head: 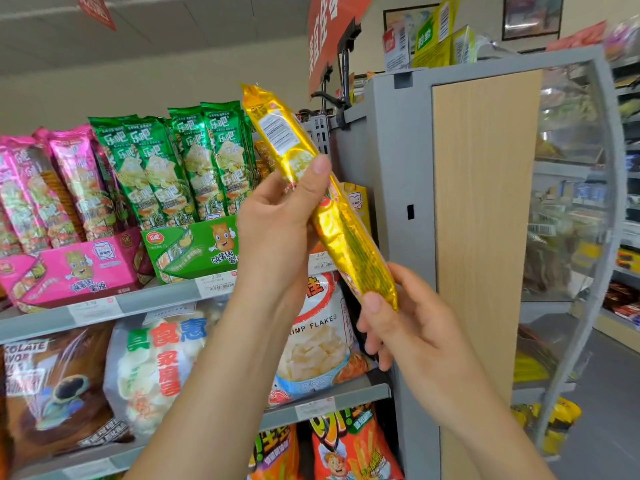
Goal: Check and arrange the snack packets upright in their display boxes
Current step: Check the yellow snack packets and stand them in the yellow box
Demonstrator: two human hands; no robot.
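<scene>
A long yellow snack packet [349,237] is held tilted in front of the shelf, its printed back label facing me. My left hand [277,223] grips it around the middle, thumb on the front. My right hand [401,327] pinches its lower end. Behind it, a yellow display box [358,202] sits at the shelf's right end, mostly hidden. To the left stand green packets [194,164] upright in a green display box [194,247], and pink packets [52,188] lean in a pink display box [72,271].
The grey shelf edge [156,299] carries price tags. Large snack bags [156,362] fill the shelf below, orange bags [349,448] the lowest one. A grey and wood end panel [481,220] stands right of the shelf, with an aisle and more racks beyond.
</scene>
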